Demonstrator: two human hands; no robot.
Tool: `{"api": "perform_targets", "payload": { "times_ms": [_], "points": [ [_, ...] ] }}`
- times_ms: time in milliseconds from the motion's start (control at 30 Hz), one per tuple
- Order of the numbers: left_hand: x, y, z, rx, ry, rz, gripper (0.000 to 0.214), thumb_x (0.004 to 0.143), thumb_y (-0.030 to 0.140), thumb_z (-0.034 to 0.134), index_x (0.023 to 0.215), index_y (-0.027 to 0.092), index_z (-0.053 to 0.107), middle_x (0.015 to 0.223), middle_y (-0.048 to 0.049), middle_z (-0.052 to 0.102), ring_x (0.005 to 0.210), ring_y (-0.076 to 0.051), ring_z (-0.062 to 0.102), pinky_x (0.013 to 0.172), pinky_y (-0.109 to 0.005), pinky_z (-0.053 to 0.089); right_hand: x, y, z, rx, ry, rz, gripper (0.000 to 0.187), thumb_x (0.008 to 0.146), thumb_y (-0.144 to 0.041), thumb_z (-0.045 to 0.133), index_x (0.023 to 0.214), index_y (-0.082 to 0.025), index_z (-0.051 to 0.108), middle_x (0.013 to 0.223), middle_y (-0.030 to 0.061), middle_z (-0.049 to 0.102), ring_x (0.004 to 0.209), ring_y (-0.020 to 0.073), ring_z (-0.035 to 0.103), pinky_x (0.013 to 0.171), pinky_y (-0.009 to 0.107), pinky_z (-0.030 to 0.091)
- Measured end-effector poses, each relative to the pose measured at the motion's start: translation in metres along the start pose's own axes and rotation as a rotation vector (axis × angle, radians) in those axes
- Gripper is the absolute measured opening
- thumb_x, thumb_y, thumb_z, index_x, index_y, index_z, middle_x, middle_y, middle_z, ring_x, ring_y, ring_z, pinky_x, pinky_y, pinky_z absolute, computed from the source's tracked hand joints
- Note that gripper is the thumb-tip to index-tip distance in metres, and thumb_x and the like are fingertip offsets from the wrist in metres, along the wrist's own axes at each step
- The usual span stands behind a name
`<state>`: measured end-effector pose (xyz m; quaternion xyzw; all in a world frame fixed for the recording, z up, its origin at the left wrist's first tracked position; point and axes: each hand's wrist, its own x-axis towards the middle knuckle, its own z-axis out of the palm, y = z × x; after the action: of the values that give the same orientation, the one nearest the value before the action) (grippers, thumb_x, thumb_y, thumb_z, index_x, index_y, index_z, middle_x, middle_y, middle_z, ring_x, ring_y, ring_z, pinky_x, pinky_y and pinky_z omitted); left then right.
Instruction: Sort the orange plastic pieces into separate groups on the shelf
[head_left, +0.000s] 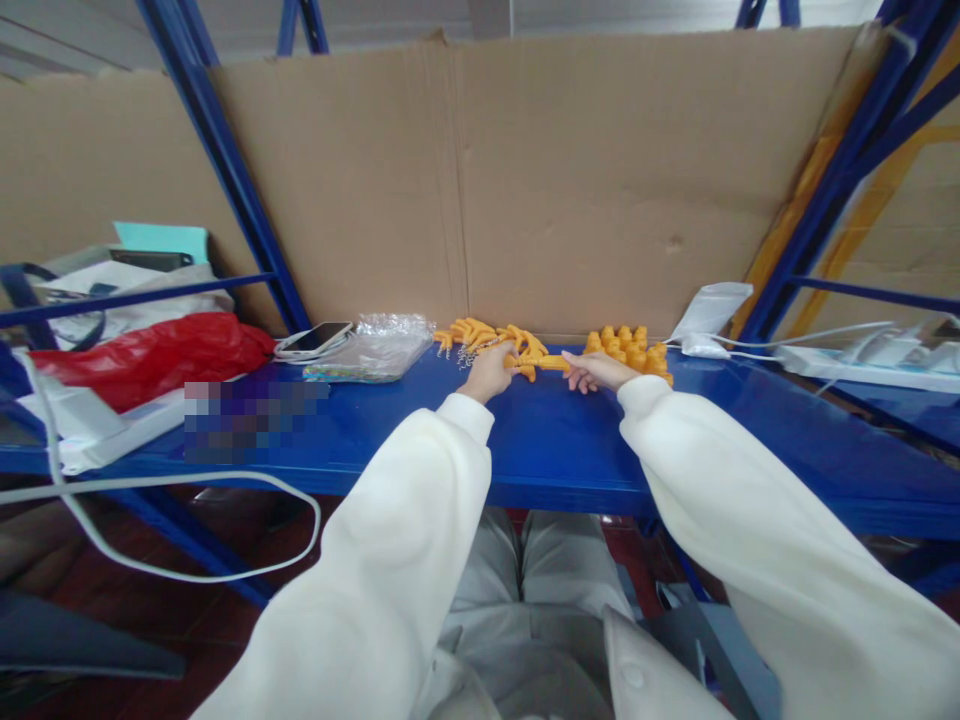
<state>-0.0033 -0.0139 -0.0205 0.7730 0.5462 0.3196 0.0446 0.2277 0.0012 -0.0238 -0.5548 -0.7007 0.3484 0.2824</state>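
An orange-yellow elongated piece (550,362) stretches between my two hands, just above the blue table. My left hand (491,372) has its fingers closed around the left end. At the other end, my right hand (596,371) pinches the piece between thumb and forefinger, its other fingers loosely curled. Behind my left hand lies a heap of orange-yellow pieces with small metal chains (472,332); their exact kind is too small to make out. Close beyond my right hand, several knobby orange-yellow pieces (626,348) stand in a tight group.
A clear plastic bag (386,350) and a phone (319,338) lie left of the heap. Farther left are a red bag (157,355) and a white power strip (127,430) with a looping cable. A cardboard sheet (600,180) walls off the back. Blue posts (817,190) frame the table.
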Motion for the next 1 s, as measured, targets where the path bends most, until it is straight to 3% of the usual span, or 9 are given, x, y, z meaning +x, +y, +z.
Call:
{"api": "perform_targets", "payload": {
  "times_ms": [167, 367, 500, 633, 767, 867, 1000],
  "points": [
    [0.001, 0.0, 0.0, 0.003, -0.004, 0.002, 0.023, 0.081, 0.01, 0.069, 0.102, 0.019, 0.07, 0.105, -0.0066, 0.075, 0.105, -0.025, 0.069, 0.094, -0.032, 0.051, -0.006, -0.002, 0.0, -0.048, 0.027, -0.03, 0.07, 0.086, -0.083, 0.046, 0.074, -0.017, 0.066, 0.075, 0.0156, 0.072, 0.057, 0.0158, 0.061, 0.043, 0.024, 0.039],
    [0.002, -0.003, 0.001, 0.011, 0.005, -0.021, 0.023, 0.08, 0.012, 0.071, 0.101, 0.02, 0.069, 0.104, -0.007, 0.075, 0.104, -0.026, 0.069, 0.095, -0.036, 0.052, -0.014, -0.008, 0.002, 0.19, 0.025, -0.007, 0.036, 0.087, -0.052, 0.073, 0.105, -0.022, 0.064, 0.092, 0.0083, 0.077, 0.061, 0.0124, 0.064, 0.05, 0.021, 0.047],
    [0.003, -0.004, 0.002, 0.007, 0.017, -0.016, 0.024, 0.079, 0.012, 0.071, 0.102, 0.02, 0.07, 0.106, -0.0072, 0.075, 0.105, -0.026, 0.069, 0.096, -0.035, 0.052, -0.016, -0.008, 0.003, 0.26, 0.038, 0.006, 0.022, 0.09, -0.037, 0.073, 0.098, -0.019, 0.063, 0.088, 0.0081, 0.076, 0.059, 0.0104, 0.062, 0.051, 0.02, 0.047],
    [0.002, -0.003, 0.002, 0.0, 0.014, -0.004, 0.023, 0.08, 0.013, 0.071, 0.101, 0.021, 0.069, 0.103, -0.0056, 0.075, 0.104, -0.025, 0.069, 0.094, -0.033, 0.052, -0.011, -0.005, 0.003, 0.225, 0.037, 0.013, 0.043, 0.096, -0.057, 0.058, 0.079, -0.018, 0.062, 0.078, 0.0118, 0.074, 0.06, 0.0132, 0.063, 0.052, 0.023, 0.047],
    [0.001, -0.002, 0.001, -0.009, 0.007, 0.006, 0.023, 0.08, 0.012, 0.07, 0.101, 0.02, 0.069, 0.103, -0.0059, 0.074, 0.103, -0.024, 0.068, 0.094, -0.033, 0.052, -0.004, -0.002, 0.005, 0.153, 0.036, 0.029, 0.063, 0.09, -0.078, 0.045, 0.074, -0.02, 0.062, 0.063, 0.0116, 0.068, 0.056, 0.0173, 0.063, 0.049, 0.027, 0.048],
    [0.001, -0.002, 0.001, -0.007, 0.004, 0.006, 0.022, 0.08, 0.011, 0.069, 0.1, 0.019, 0.07, 0.104, -0.0064, 0.074, 0.104, -0.024, 0.068, 0.096, -0.033, 0.051, -0.004, -0.003, 0.006, 0.151, 0.044, 0.028, 0.064, 0.088, -0.08, 0.046, 0.082, -0.02, 0.065, 0.067, 0.0125, 0.07, 0.054, 0.0173, 0.063, 0.046, 0.027, 0.047],
    [0.002, -0.002, 0.002, -0.008, 0.003, -0.005, 0.021, 0.081, 0.01, 0.068, 0.1, 0.019, 0.069, 0.104, -0.0063, 0.073, 0.104, -0.024, 0.068, 0.096, -0.033, 0.051, -0.013, -0.008, 0.005, 0.253, 0.069, 0.007, 0.05, 0.088, -0.07, 0.06, 0.098, -0.022, 0.064, 0.089, 0.0119, 0.077, 0.055, 0.0138, 0.064, 0.045, 0.023, 0.045]
  ]
}}
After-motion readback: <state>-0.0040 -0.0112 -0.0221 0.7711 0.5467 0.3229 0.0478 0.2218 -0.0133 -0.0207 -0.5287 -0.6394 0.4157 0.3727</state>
